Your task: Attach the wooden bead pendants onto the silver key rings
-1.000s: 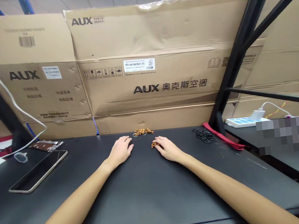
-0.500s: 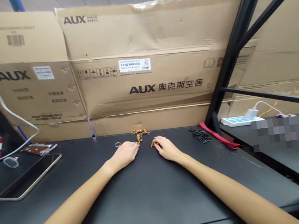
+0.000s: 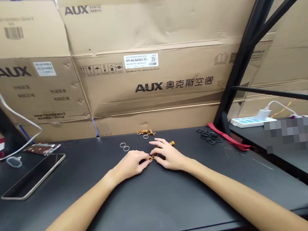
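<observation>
My left hand (image 3: 130, 163) and my right hand (image 3: 166, 155) meet at the middle of the black table top (image 3: 98, 212). Their fingertips pinch a short strand of small wooden beads (image 3: 151, 157) between them. Most of that strand is hidden by my fingers. A loose orange-brown bead (image 3: 172, 143) lies just past my right fingers. Further back sits a cluster of wooden beads (image 3: 145, 132), with a thin metal ring (image 3: 145, 136) in front of it. A pair of metal rings (image 3: 124, 146) lies beyond my left hand.
A heap of black rings (image 3: 208, 137) and a red strap (image 3: 228, 140) lie to the right. A smartphone (image 3: 34, 176) and a foil packet (image 3: 42, 148) are at left. Cardboard sheets (image 3: 146, 56) stand along the back edge, beside black shelf posts (image 3: 237, 64).
Both hands have moved together and now pinch the bead strand. More metal rings lie apart on the table, and the bead cluster at the back is smaller. The view has tilted slightly downward.
</observation>
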Demonstrator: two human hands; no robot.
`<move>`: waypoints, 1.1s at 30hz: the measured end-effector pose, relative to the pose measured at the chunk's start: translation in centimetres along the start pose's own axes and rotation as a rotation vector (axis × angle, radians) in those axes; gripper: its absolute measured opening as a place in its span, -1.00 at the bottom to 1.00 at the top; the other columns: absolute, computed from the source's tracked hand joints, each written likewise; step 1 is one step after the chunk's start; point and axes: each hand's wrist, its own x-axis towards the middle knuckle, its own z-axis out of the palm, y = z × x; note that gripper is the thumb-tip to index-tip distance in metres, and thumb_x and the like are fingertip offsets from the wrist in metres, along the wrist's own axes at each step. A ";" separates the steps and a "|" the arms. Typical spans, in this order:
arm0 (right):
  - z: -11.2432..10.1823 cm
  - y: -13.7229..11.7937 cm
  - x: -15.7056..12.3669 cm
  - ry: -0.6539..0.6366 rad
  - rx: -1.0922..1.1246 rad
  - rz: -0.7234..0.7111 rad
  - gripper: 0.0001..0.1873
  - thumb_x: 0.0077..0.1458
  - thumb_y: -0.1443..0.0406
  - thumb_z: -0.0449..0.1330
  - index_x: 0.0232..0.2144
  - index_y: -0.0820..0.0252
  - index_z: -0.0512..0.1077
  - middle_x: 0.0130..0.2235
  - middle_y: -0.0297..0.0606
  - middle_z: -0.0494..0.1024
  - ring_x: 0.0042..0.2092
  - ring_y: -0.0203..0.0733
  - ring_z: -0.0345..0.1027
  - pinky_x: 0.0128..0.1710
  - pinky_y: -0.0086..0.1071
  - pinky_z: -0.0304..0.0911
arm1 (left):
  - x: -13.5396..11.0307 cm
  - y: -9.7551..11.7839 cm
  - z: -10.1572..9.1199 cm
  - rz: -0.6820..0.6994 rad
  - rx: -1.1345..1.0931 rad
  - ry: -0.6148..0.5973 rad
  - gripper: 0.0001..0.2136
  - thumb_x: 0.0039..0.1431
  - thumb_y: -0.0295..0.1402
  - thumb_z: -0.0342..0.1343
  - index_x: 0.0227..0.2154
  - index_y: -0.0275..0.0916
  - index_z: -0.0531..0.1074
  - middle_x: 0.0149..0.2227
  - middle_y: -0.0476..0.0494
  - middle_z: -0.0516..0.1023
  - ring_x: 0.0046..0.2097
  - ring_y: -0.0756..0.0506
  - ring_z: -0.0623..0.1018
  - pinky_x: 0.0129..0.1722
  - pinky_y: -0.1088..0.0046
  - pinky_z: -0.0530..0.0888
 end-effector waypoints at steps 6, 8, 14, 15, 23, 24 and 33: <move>0.1 -0.3 0.1 -0.007 0.015 0.036 -0.88 0.15 0.36 0.08 -0.38 0.14 0.41 -0.03 -0.13 0.42 0.12 -0.04 0.12 0.08 -0.03 0.16 | 0.0 0.1 0.4 -0.016 0.048 0.019 -0.81 0.25 -0.30 -0.02 -0.35 -0.20 0.48 -0.33 -0.08 0.54 -0.29 -0.06 0.51 -0.17 0.41 0.39; 0.1 -0.6 0.2 -0.010 0.038 0.048 -0.86 0.16 0.36 0.06 -0.42 0.16 0.38 -0.08 -0.13 0.42 0.06 -0.07 0.16 0.05 -0.08 0.17 | 0.0 0.2 0.5 -0.013 0.066 0.043 -0.83 0.23 -0.32 0.01 -0.37 -0.21 0.47 -0.27 -0.11 0.52 -0.22 -0.08 0.50 -0.13 0.38 0.38; 0.4 -1.2 0.3 0.023 0.138 0.085 -0.83 0.16 0.38 0.06 -0.47 0.17 0.36 -0.13 -0.16 0.43 -0.02 -0.11 0.22 -0.01 -0.15 0.18 | 0.1 0.5 0.3 -0.037 0.077 0.079 -0.86 0.17 -0.30 0.07 -0.39 -0.22 0.48 -0.17 -0.15 0.43 -0.17 -0.10 0.44 -0.08 0.30 0.38; 0.5 -1.2 0.3 0.034 0.157 0.095 -0.83 0.15 0.38 0.06 -0.47 0.17 0.36 -0.14 -0.17 0.44 -0.03 -0.12 0.23 -0.02 -0.16 0.19 | 0.1 0.6 0.4 -0.040 0.072 0.082 -0.86 0.17 -0.30 0.08 -0.40 -0.22 0.48 -0.16 -0.15 0.43 -0.17 -0.11 0.43 -0.08 0.29 0.38; 0.8 -0.9 0.3 0.077 0.216 0.123 -0.84 0.16 0.36 0.07 -0.47 0.16 0.35 -0.16 -0.25 0.46 -0.15 -0.21 0.27 -0.03 -0.21 0.15 | 0.3 0.4 1.2 -0.086 0.043 0.106 -0.86 0.22 -0.38 0.02 -0.41 -0.22 0.46 -0.16 -0.13 0.41 -0.11 -0.11 0.41 -0.06 0.29 0.37; 0.9 -0.7 0.3 0.085 0.203 0.132 -0.84 0.16 0.36 0.06 -0.47 0.16 0.35 -0.17 -0.24 0.46 -0.16 -0.20 0.27 -0.05 -0.22 0.16 | 0.3 0.3 1.2 -0.085 0.033 0.103 -0.85 0.22 -0.39 0.01 -0.40 -0.22 0.46 -0.16 -0.13 0.41 -0.11 -0.10 0.41 -0.05 0.29 0.37; 0.7 -0.1 0.2 0.069 0.127 0.167 -0.87 0.18 0.30 0.07 -0.37 0.15 0.40 -0.23 -0.22 0.46 -0.17 -0.16 0.25 -0.10 -0.23 0.22 | 0.4 -0.1 0.9 -0.120 -0.060 0.084 -0.88 0.20 -0.37 0.05 -0.38 -0.19 0.48 -0.12 -0.11 0.41 -0.08 -0.11 0.41 0.01 0.27 0.35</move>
